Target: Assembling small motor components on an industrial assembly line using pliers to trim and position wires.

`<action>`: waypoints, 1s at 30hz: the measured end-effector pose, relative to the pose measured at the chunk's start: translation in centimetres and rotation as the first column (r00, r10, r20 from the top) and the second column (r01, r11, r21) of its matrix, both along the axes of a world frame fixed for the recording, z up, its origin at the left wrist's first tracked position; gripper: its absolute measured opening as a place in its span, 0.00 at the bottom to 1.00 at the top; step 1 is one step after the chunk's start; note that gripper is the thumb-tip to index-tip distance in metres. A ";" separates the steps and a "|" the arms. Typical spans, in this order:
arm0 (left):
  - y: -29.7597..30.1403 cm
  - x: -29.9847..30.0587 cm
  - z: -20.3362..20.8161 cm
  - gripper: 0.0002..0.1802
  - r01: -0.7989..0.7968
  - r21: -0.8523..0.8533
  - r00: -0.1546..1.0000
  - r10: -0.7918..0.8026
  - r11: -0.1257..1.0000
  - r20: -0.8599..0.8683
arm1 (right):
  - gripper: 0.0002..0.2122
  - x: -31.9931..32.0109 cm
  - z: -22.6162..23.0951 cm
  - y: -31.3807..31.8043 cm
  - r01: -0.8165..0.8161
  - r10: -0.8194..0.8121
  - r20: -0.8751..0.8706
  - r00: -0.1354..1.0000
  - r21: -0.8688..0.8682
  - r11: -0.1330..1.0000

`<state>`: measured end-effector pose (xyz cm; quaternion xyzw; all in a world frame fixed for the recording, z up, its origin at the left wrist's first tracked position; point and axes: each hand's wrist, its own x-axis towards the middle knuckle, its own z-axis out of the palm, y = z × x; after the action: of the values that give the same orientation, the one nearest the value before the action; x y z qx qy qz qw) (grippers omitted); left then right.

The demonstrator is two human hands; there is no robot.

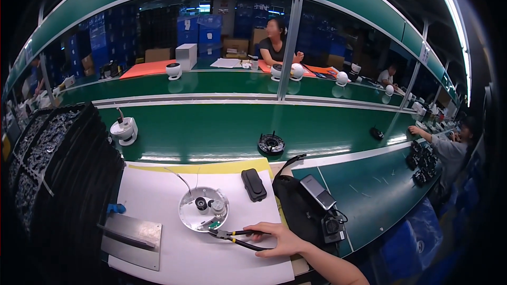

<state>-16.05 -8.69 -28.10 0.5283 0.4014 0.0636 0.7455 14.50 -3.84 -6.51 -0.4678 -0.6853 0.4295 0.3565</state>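
My right hand [282, 240] comes in from the lower right and is closed round a pair of pliers [248, 240] with black and yellow handles. The handles stand apart, and the metal jaws meet the near rim of a round white housing [186, 212]. Inside the housing are a black cylindrical part [201, 204], a clear round part [218, 207] and a small green piece [214, 225] close to the jaws. A thin wire [179, 178] sticks up from the housing's far left side. My left hand is not in view.
White sheet [174, 253] covers the bench. A metal plate [132, 243] and stacked black trays [79, 179] stand left; a small black case [254, 184], black bag [296, 211] and grey device [318, 192] lie right. Beyond, a green conveyor [211, 126] carries a black round part [271, 143]. Co-workers sit around.
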 end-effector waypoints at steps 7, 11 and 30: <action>2.4 -0.5 19.8 0.10 0.462 0.253 0.835 -0.513 0.850 0.199 | 0.32 1.0 -0.4 -0.2 -0.040 0.037 -0.114 0.993 -0.023 0.999; 2.9 0.0 21.9 0.08 -0.345 -0.375 0.737 0.496 0.860 0.460 | 0.30 2.0 -1.6 0.2 -0.044 0.028 -0.407 0.913 -0.031 0.999; 19.1 9.6 19.2 0.33 -0.525 -0.194 0.673 0.544 0.828 0.501 | 0.32 1.9 -1.6 -0.1 -0.010 -0.025 -0.573 0.819 -0.057 0.998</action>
<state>-6.46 10.44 -8.86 0.3353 0.3144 0.4170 0.7842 16.40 -3.94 -8.09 -0.3298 -0.5321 0.5683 0.5340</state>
